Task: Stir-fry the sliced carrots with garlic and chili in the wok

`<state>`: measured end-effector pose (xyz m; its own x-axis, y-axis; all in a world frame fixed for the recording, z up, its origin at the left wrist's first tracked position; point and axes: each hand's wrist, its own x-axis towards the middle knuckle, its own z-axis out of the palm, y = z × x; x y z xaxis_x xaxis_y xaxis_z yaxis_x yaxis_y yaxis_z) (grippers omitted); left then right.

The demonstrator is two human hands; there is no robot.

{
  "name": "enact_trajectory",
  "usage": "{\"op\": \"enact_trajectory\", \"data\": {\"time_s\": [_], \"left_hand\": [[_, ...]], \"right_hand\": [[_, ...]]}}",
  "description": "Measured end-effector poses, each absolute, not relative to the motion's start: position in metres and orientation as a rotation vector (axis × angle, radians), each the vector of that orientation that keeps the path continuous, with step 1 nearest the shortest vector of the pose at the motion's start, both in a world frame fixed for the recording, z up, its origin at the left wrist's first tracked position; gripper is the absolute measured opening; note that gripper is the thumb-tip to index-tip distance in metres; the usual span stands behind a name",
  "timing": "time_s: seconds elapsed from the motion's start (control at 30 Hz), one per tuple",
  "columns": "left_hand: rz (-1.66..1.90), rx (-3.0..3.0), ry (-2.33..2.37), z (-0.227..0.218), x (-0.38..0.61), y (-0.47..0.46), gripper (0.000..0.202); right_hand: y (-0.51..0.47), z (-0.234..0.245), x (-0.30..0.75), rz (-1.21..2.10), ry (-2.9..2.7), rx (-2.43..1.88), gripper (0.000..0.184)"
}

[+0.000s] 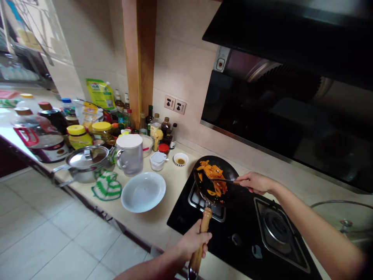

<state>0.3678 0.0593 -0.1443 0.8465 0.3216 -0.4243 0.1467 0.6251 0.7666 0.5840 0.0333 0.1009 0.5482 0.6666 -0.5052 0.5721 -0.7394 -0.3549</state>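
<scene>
Currently one black pan [231, 170] of orange food pieces [212, 171] is held over the left burner [204, 203] of two on the stove [247, 241], its wooden handle [204, 223] wrapped tight in the left grip [192, 241]. The right grip [254, 182] pinches one spatula [224, 180], whose tip lies among the pieces. One white plate [143, 191] sits on the desk [167, 219] just left of the stove, with one small bowl [180, 159] behind it.

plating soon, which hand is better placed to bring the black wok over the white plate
Left, probably: the left hand has its grip on the long wooden handle of the black wok, and the round white plate lies on that side. The right hand holds a thin metal spatula in the wok.
</scene>
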Motion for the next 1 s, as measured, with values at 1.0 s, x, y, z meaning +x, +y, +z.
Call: {"op": "enact_trajectory", "data": {"time_s": [1.0], "left_hand": [[0.126, 0.924, 0.59, -0.144, 0.37, 0.057, 0.042]], "right_hand": [[0.01, 0.092, 0.609, -0.275, -1.894, -3.179, 0.055]]}}
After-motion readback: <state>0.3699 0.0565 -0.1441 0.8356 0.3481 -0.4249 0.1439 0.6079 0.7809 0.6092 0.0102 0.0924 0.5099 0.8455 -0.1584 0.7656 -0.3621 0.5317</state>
